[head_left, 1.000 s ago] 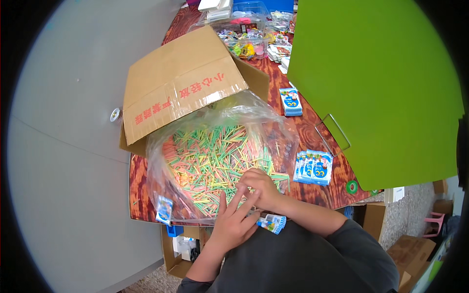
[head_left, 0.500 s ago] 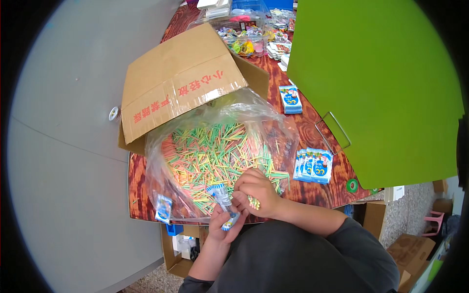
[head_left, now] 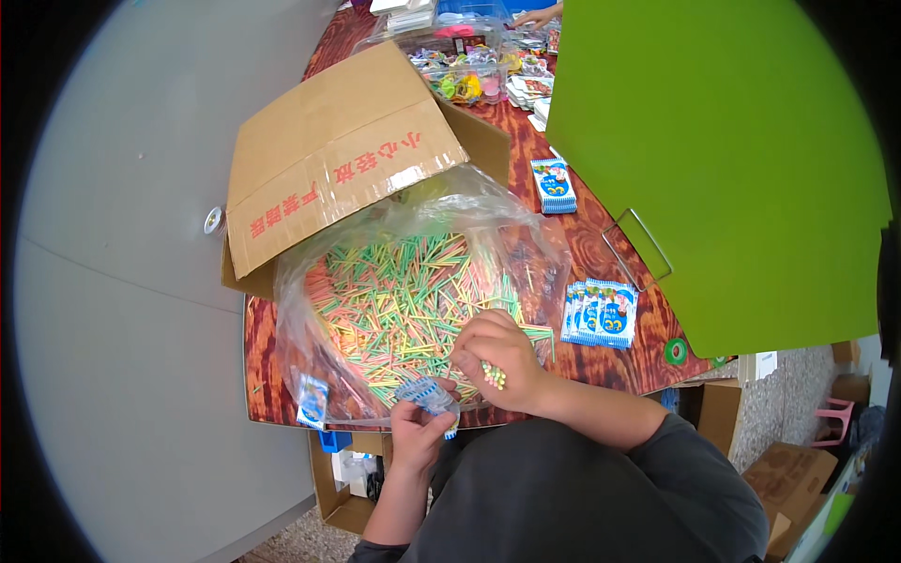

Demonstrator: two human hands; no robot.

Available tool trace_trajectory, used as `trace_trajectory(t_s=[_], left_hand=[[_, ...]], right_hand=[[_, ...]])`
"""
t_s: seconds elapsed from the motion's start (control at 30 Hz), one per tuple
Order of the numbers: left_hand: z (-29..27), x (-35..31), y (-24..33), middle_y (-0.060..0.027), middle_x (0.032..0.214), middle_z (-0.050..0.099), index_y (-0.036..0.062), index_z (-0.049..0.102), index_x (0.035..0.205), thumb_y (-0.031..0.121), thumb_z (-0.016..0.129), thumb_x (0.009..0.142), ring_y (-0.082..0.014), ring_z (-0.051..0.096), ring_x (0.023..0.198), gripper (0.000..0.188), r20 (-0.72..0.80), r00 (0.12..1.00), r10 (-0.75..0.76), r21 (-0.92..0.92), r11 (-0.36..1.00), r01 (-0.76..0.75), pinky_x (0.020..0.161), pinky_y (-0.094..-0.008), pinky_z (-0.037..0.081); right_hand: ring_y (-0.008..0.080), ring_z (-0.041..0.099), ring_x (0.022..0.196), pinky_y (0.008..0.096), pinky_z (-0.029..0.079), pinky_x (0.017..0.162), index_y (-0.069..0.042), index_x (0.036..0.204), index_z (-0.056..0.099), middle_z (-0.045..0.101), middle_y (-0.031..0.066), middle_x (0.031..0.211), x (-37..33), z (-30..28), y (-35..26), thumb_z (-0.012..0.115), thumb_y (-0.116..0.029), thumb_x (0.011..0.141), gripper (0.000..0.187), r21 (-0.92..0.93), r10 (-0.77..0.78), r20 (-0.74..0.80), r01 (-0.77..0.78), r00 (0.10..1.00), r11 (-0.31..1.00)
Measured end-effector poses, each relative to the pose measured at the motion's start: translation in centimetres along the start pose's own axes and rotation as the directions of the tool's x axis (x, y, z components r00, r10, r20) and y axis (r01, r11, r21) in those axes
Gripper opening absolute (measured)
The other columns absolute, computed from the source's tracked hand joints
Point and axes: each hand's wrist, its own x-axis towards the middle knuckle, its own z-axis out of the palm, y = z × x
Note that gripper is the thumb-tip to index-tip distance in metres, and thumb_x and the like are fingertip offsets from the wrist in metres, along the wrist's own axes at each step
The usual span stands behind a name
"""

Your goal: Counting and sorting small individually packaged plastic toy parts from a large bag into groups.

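My left hand is closed around a small blue-and-white packet, at the near edge of the table. Whether it is one packet or more I cannot tell. To its right, my right hand is closed on a bundle of thin coloured sticks; their pale yellow and green ends poke out of the fist. Beyond both hands spreads a heap of pink, green and yellow sticks. It lies in a clear plastic bag that comes out of a tilted cardboard box.
Packets lie fanned on the right, with a stack of packets farther back and a lone packet at left. A green panel with a metal handle covers the right side. Another person's hand reaches in at the far edge.
The packet in my left hand has tipped over from nearly upright, and my hands have drawn apart. Another person's hand has appeared at the far edge.
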Motion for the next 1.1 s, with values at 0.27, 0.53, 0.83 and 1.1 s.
trace_trajectory(t_s=[0.27, 0.53, 0.83, 1.1], left_hand=[[-0.1, -0.5, 0.2, -0.0091, 0.102, 0.066, -0.0018, 0.063, 0.108, 0.008, 0.081, 0.073, -0.0192, 0.064, 0.093, 0.041, -0.121, 0.993, 0.009, 0.132, 0.991, 0.007, 0.084, -0.0321, 0.051], [0.5, -0.7, 0.2, -0.009, 0.102, 0.066, -0.0019, 0.062, 0.109, 0.005, 0.078, 0.074, -0.0184, 0.064, 0.093, 0.039, -0.099, 0.995, -0.023, 0.157, 0.987, 0.038, 0.083, -0.0317, 0.051], [0.6, -1.2, 0.3, -0.0089, 0.1, 0.065, -0.0022, 0.063, 0.106, 0.007, 0.078, 0.074, -0.018, 0.063, 0.091, 0.036, -0.117, 0.993, 0.008, 0.173, 0.985, 0.012, 0.081, -0.0311, 0.049], [0.7, -1.7, 0.2, -0.0093, 0.099, 0.065, -0.0023, 0.064, 0.104, 0.009, 0.079, 0.075, -0.0184, 0.063, 0.091, 0.034, -0.129, 0.991, 0.031, 0.18, 0.984, -0.008, 0.081, -0.0313, 0.049]], right_hand=[[0.0264, 0.057, 0.078, 0.0372, 0.042, 0.075, -0.002, 0.077, 0.063, 0.062, 0.0086, 0.081, 0.5, -0.8, -0.1, 0.066, -0.007, 0.085, 0.011, -0.027, 0.004, -0.036, -0.005, 0.999, 1.0], [0.0265, 0.058, 0.079, 0.0376, 0.042, 0.077, -0.001, 0.077, 0.063, 0.062, 0.0091, 0.083, 0.5, -1.2, -0.2, 0.067, -0.007, 0.085, 0.011, -0.032, 0.003, -0.034, -0.004, 0.999, 0.999], [0.0271, 0.057, 0.078, 0.0378, 0.042, 0.076, -0.001, 0.077, 0.063, 0.062, 0.0095, 0.082, 0.0, -1.3, -0.3, 0.066, -0.006, 0.085, 0.01, -0.033, -0.006, -0.042, 0.005, 0.999, 0.999], [0.0283, 0.057, 0.079, 0.0394, 0.041, 0.075, -0.002, 0.08, 0.063, 0.061, 0.0089, 0.08, -0.2, -1.2, -0.6, 0.069, -0.008, 0.084, 0.01, -0.018, -0.005, -0.043, 0.004, 0.999, 1.0]])
